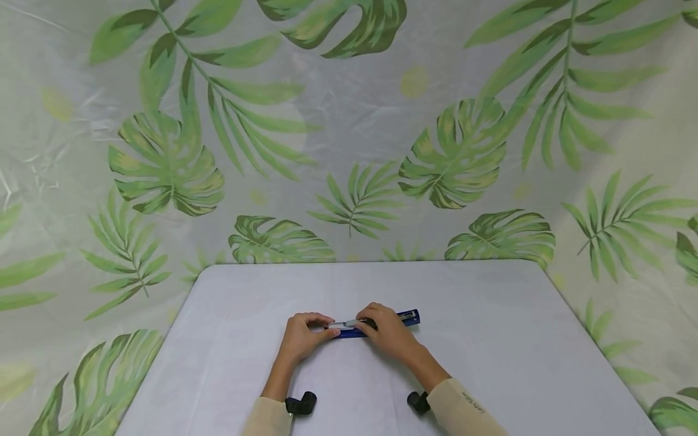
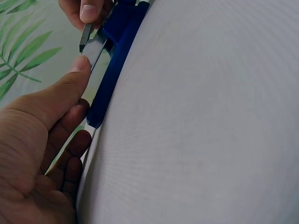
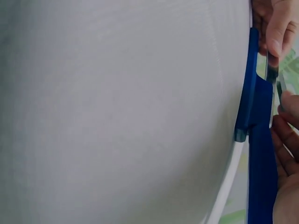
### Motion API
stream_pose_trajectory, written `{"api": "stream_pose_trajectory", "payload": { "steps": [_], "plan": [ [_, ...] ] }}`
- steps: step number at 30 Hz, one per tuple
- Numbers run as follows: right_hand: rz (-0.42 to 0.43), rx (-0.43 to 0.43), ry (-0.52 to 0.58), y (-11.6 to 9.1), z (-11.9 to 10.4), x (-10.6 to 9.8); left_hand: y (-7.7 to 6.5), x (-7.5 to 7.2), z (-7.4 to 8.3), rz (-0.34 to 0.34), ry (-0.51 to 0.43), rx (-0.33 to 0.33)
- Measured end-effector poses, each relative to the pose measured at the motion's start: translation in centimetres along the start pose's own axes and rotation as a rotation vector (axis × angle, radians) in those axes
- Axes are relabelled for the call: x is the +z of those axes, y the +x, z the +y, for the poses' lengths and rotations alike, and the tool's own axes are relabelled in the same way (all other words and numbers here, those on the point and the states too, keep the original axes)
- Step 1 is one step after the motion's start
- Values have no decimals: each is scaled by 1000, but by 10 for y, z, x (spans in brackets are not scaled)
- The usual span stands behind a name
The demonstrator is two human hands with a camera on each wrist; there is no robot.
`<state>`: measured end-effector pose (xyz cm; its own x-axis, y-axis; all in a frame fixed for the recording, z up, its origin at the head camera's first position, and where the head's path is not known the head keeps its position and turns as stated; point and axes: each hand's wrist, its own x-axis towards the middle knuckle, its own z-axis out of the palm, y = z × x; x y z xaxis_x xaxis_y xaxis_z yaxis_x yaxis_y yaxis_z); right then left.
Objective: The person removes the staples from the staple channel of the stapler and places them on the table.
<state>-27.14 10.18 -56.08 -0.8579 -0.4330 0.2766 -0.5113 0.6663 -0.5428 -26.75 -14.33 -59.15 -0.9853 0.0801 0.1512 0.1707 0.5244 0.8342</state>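
A blue stapler [image 1: 349, 333] lies on the table with its top cover [image 1: 409, 317] swung open to the right, baring the metal staple tray [image 2: 96, 49]. My left hand [image 1: 301, 339] grips the tray's left end between thumb and fingers. Above the tray, my right hand [image 1: 388, 332] pinches a short grey strip of staples [image 2: 85, 37] between thumb and fingertips. In the right wrist view the staple strip [image 3: 281, 87] tilts beside the tray, close to it; whether they touch I cannot tell. The right hand hides the stapler's middle in the head view.
A white table [image 1: 463, 363] carries the stapler near its centre. Behind it hangs a leaf-patterned curtain [image 1: 360, 133]. Black wrist cameras [image 1: 302, 403] sit at both cuffs.
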Motion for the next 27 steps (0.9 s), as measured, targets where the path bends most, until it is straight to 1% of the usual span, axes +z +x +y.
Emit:
{"api": "stream_pose_trajectory", "payload": {
  "steps": [4, 8, 18, 27],
  "plan": [
    [26, 19, 22, -2, 3, -2, 0, 1, 0, 4, -6, 0],
    [39, 30, 20, -5, 5, -6, -1, 1, 0, 4, -10, 6],
    [97, -19, -6, -11, 15, -18, 0, 1, 0, -8, -18, 0],
    [125, -20, -14, -17, 20, -35, -1, 0, 2, -11, -21, 0]
  ]
}}
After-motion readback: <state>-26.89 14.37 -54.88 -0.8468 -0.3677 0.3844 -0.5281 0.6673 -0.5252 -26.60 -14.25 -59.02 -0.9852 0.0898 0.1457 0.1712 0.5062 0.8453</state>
